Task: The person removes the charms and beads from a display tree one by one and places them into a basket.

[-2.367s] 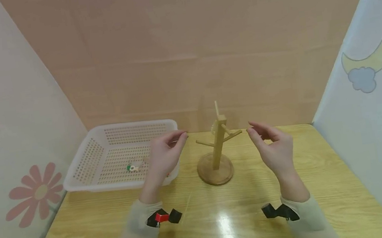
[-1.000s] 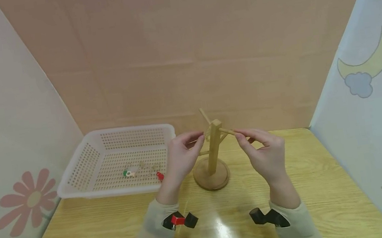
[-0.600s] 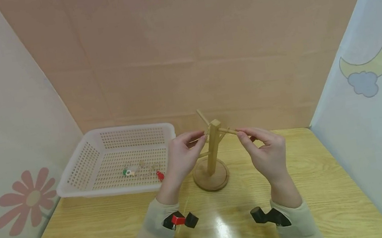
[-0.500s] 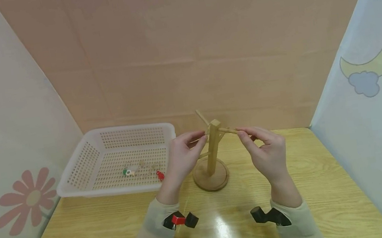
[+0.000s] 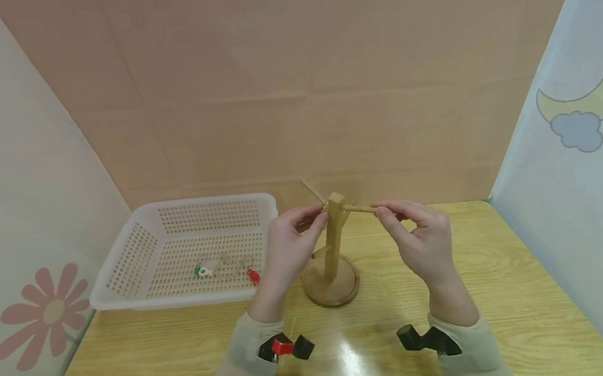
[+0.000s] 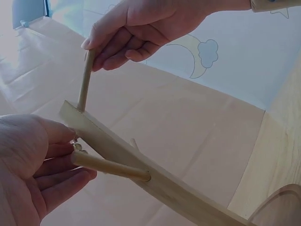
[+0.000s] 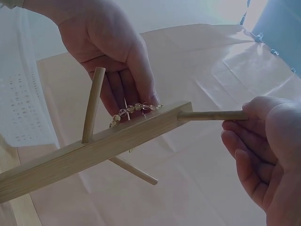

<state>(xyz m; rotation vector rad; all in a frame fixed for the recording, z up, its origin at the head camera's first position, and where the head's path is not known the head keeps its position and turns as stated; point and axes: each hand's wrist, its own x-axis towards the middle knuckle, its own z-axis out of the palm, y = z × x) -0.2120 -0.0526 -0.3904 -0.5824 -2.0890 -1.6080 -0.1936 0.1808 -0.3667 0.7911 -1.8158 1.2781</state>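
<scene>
A wooden peg stand (image 5: 333,234) with a square post and several slanting pegs stands on a round base (image 5: 349,289) on the table. My right hand (image 5: 422,235) pinches the tip of an upper peg (image 5: 358,208) between thumb and index finger. At the post's other side, my left hand (image 5: 292,246) pinches a bracelet of clear, yellowish beads (image 7: 136,107) near the post's top. The bracelet runs along the post in the right wrist view; in the left wrist view only a few beads (image 6: 79,147) show by the fingertips.
Left of the stand is a white perforated plastic basket (image 5: 122,303). In it lie a small green-and-white piece (image 5: 204,271), a small red figure (image 5: 253,275) and some pale beaded items (image 5: 225,260). A brown backdrop (image 5: 292,119) closes the rear, with patterned sheets on both sides.
Both hands have come inward to the stand: the right took hold of a peg, the left the bracelet. The stand has turned, its back peg swinging left, and its base has shifted slightly left.
</scene>
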